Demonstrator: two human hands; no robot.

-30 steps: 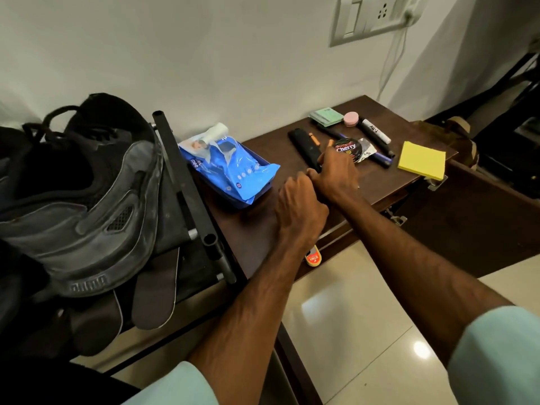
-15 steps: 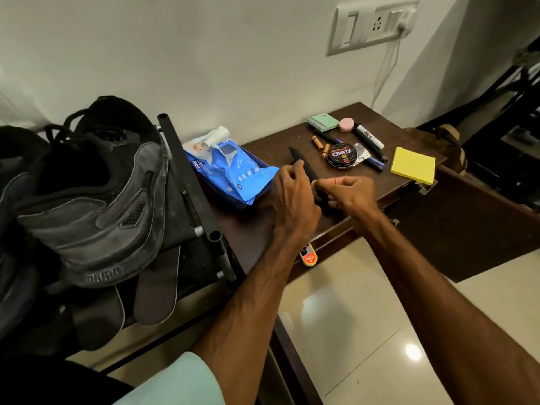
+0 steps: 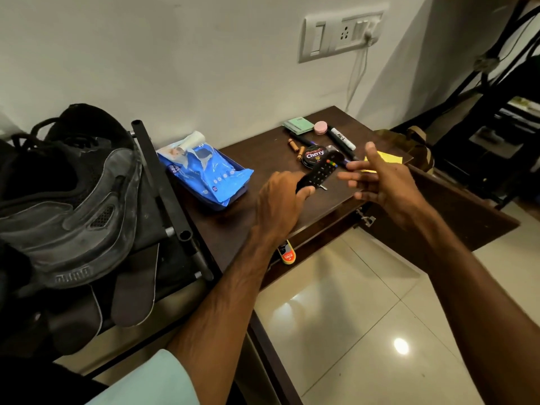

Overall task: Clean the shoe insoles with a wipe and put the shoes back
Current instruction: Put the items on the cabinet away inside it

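A blue pack of wipes [image 3: 204,173] lies on the dark wooden table [image 3: 257,159], its flap peeled back. To the left, black and grey shoes [image 3: 67,200] sit on a black rack [image 3: 163,188]. Two dark insoles [image 3: 134,290] hang over the rack's front edge below them. My left hand [image 3: 280,203] grips a black remote control [image 3: 320,171], lifted above the table. My right hand [image 3: 377,179] hovers beside the remote with fingers spread, holding nothing.
A Cherry polish tin [image 3: 314,154], two batteries [image 3: 295,146], a marker [image 3: 342,138], a pink round case [image 3: 320,127], a green pad [image 3: 298,124] and yellow sticky notes [image 3: 387,157] lie at the table's back right. A polish bottle [image 3: 286,252] sits below the tabletop. An open cabinet door [image 3: 438,211] juts right over glossy tiles.
Both hands held the remote low on the table. Now my left hand has lifted and turned it buttons-up, and my right hand has let go and opened to the right.
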